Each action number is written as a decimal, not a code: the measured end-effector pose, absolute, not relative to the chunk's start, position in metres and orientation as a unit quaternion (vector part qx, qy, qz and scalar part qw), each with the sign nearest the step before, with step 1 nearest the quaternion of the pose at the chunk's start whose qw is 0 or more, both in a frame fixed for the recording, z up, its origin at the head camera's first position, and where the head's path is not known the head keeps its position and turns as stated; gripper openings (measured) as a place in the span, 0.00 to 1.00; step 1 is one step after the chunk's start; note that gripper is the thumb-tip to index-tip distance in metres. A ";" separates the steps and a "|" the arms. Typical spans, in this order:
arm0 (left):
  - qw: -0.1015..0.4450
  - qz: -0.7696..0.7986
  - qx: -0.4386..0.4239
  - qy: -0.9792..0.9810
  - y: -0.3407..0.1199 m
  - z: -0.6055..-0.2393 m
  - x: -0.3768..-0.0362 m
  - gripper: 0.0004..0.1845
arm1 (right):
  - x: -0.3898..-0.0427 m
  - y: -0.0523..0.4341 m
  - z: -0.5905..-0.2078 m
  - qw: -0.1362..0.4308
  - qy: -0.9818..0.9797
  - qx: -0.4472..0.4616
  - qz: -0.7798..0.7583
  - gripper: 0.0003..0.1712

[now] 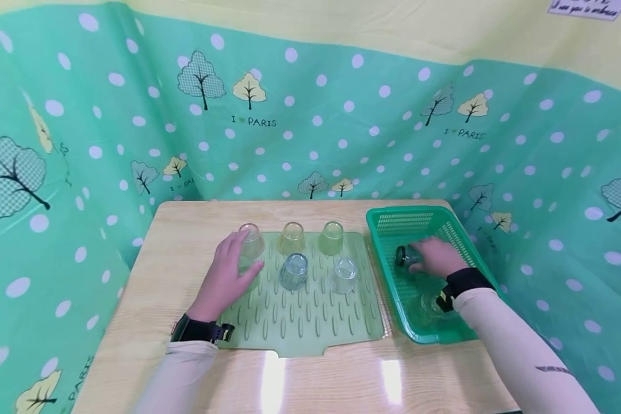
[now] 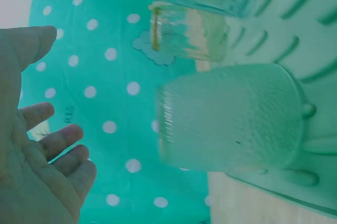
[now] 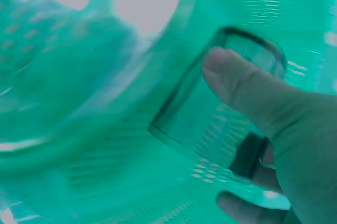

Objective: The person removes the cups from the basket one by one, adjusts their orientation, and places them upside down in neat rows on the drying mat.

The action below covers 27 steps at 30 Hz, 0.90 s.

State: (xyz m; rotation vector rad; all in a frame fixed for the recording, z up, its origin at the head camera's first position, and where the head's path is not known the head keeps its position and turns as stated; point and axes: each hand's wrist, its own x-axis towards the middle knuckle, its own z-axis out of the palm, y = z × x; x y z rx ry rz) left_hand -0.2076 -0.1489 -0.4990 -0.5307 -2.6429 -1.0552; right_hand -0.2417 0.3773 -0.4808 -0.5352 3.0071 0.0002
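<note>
My left hand (image 1: 226, 279) is beside a pinkish glass (image 1: 252, 244) at the left of a pale green ribbed draining mat (image 1: 300, 328). In the left wrist view its fingers are spread loosely, apart from an upturned textured glass (image 2: 231, 118). Inside a green basket (image 1: 385, 276), my right hand (image 1: 437, 257) grips a dark-tinted glass (image 1: 406, 256) lying on its side. The right wrist view shows the thumb along the side of that glass (image 3: 184, 108), with fingers curled beneath it.
Other upturned glasses stand on the mat: amber (image 1: 292, 238), yellow-green (image 1: 331, 238), blue (image 1: 294, 272) and clear (image 1: 344, 275). A clear rounded glass piece (image 1: 430, 305) lies in the basket's near part. A polka-dot curtain (image 1: 341, 132) hangs behind the wooden table (image 1: 150, 287).
</note>
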 end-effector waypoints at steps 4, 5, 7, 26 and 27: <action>0.144 -0.367 -0.200 -0.897 -0.145 -0.490 -0.199 0.43 | -0.228 0.357 -0.451 -0.056 0.989 -0.129 -0.035 0.42; 0.147 -0.370 -0.205 -0.894 -0.144 -0.487 -0.198 0.42 | -0.224 0.349 -0.444 -0.082 0.988 -0.122 -0.051 0.42; 0.149 -0.375 -0.214 -0.890 -0.140 -0.482 -0.197 0.41 | -0.216 0.330 -0.434 -0.132 0.980 -0.121 -0.081 0.43; 0.088 -0.345 -0.330 -0.874 -0.100 -0.480 -0.151 0.44 | -0.135 0.131 -0.514 -0.133 0.926 -0.220 -0.276 0.46; 0.082 -0.343 -0.328 -0.876 -0.099 -0.482 -0.150 0.42 | -0.133 0.124 -0.518 -0.124 0.925 -0.221 -0.284 0.46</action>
